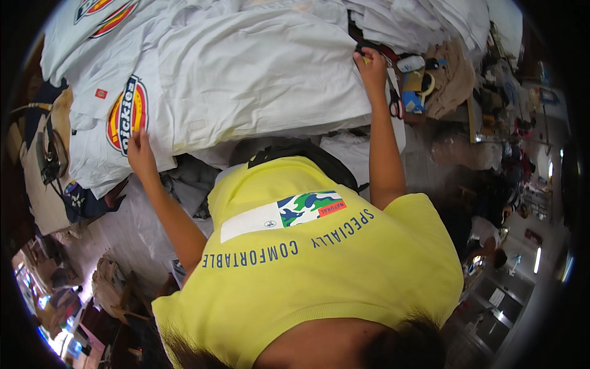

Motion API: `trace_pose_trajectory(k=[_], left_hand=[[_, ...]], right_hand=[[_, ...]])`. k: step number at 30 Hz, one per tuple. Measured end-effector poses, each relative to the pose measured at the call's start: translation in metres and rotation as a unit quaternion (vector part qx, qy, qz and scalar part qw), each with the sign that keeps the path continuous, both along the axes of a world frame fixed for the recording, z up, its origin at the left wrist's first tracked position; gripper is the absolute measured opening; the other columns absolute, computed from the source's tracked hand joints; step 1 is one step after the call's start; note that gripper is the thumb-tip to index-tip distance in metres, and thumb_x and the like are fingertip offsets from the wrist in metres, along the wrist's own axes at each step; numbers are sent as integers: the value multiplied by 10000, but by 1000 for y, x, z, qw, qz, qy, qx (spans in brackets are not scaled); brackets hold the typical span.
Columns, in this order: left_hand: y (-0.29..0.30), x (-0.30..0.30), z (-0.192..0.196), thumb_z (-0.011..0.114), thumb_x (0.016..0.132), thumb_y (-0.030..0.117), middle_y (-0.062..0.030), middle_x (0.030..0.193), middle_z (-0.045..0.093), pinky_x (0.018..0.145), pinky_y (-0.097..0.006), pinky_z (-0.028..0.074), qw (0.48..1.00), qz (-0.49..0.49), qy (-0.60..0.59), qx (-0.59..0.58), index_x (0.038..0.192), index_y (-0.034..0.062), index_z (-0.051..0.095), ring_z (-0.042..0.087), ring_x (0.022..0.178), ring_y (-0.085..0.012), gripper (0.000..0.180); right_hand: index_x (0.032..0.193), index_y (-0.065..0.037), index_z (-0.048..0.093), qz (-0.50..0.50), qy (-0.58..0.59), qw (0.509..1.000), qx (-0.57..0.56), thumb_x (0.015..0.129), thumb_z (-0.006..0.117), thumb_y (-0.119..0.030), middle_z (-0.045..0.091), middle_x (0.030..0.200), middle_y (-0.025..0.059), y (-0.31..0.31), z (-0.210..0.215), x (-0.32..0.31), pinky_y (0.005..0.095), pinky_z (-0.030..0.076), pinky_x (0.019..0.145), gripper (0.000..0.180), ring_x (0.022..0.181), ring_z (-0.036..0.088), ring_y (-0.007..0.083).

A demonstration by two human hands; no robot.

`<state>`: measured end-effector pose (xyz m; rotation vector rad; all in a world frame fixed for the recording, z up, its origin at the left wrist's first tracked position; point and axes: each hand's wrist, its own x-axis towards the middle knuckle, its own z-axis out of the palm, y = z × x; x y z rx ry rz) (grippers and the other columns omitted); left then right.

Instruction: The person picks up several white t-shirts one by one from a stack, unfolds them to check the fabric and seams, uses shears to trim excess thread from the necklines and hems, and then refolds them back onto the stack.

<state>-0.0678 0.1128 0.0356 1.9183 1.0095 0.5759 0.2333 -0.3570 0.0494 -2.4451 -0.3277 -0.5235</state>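
Note:
A white T-shirt (258,74) lies spread across the work surface in front of me, its fabric lightly creased. On the left, a red, yellow and black oval print (129,114) shows on white cloth. My left hand (142,157) is at the lower edge of that print, fingers closed on the white cloth. At the shirt's far right side is my right hand (372,71), its fingers curled round a small black object with a bit of yellow; its kind cannot be made out. Just below that hand lie scissors (396,104) with red and black handles.
Piled white garments (405,24) stand at the far right. Nearby are a roll of tape (426,85), a white cylinder (410,63) and brown cloth (455,80). A beige and navy bundle (46,166) hangs at the left. Another person (485,237) is at the right.

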Motion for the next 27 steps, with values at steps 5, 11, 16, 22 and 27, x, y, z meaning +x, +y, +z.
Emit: trace_pose_trajectory(k=[5, 11, 16, 22, 27], left_hand=[[-16, 118, 5, 538, 834, 408, -202, 1050, 588, 843, -332, 425, 977, -104, 111, 150, 1105, -18, 548, 567, 981, -295, 505], [1, 146, -4, 563, 830, 392, -145, 916, 609, 758, -281, 428, 982, -76, 80, 153, 1061, -57, 555, 569, 846, -209, 505], [8, 133, -7, 587, 839, 325, -12, 762, 550, 616, -216, 375, 997, -55, -32, 37, 963, -38, 587, 445, 664, -83, 384], [11, 127, 15, 600, 839, 267, 24, 703, 521, 567, -181, 340, 988, -17, -146, -56, 864, 30, 597, 409, 620, -48, 239], [5, 81, 41, 574, 856, 222, 21, 735, 525, 514, -216, 335, 929, -63, -263, -255, 943, 33, 569, 427, 586, -71, 208]], right_hand=[[903, 3, 598, 78, 175, 980, 56, 724, 702, -343, 587, 817, 102, -4, -15, 20, 308, 432, 690, 403, 732, 535, 199], [894, 28, 607, 122, 268, 918, 266, 782, 656, -228, 608, 786, 45, 5, -6, 7, 247, 417, 677, 284, 711, 515, 109], [966, 39, 609, 125, 313, 902, 269, 796, 640, -215, 630, 853, 53, 2, -5, 0, 234, 425, 728, 307, 761, 543, 97], [987, 24, 607, 171, 341, 892, 244, 805, 643, -254, 613, 899, 28, -3, 14, 4, 201, 403, 750, 334, 806, 520, 72], [917, -2, 613, 177, 338, 902, 200, 809, 635, -262, 564, 784, -9, -17, 48, -29, 220, 394, 675, 282, 715, 474, 65]])
